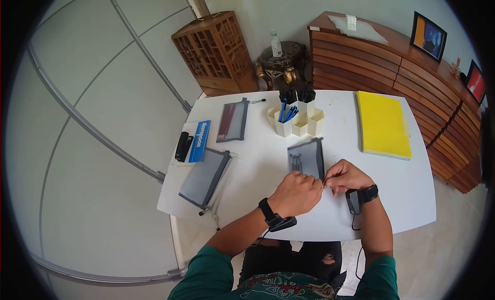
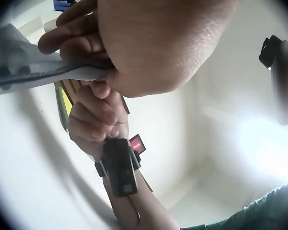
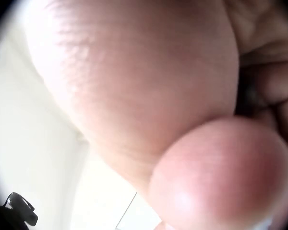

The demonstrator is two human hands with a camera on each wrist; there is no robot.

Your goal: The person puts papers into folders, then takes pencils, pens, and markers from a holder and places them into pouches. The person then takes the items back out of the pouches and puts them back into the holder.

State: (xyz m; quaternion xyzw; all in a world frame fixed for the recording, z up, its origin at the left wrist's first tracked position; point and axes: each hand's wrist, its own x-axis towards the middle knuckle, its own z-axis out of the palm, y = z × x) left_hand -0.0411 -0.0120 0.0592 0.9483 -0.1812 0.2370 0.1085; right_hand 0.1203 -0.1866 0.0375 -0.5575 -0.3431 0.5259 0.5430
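Observation:
A grey mesh zipper pouch (image 1: 308, 158) with slim dark items showing through it is held up at the table's near middle. My left hand (image 1: 298, 192) grips its near end, fingers curled over the edge; in the left wrist view the pouch (image 2: 43, 72) runs in between thumb and fingers. Thumb and forefinger of my right hand (image 1: 346, 177) pinch together at the pouch's near right corner, at the end of its dark zipper edge. What small part they pinch is hidden, and I cannot tell it. The right wrist view is mostly filled by the thumb (image 3: 221, 177).
Behind the pouch stands a cream hexagonal pen holder (image 1: 299, 125) with blue and black pens. Leftward lie a pouch with reddish sticks (image 1: 232, 120), a flat grey pouch (image 1: 203, 179), a blue notebook (image 1: 200, 141) and a black stapler (image 1: 183, 146). Yellow folders (image 1: 384, 124) lie right.

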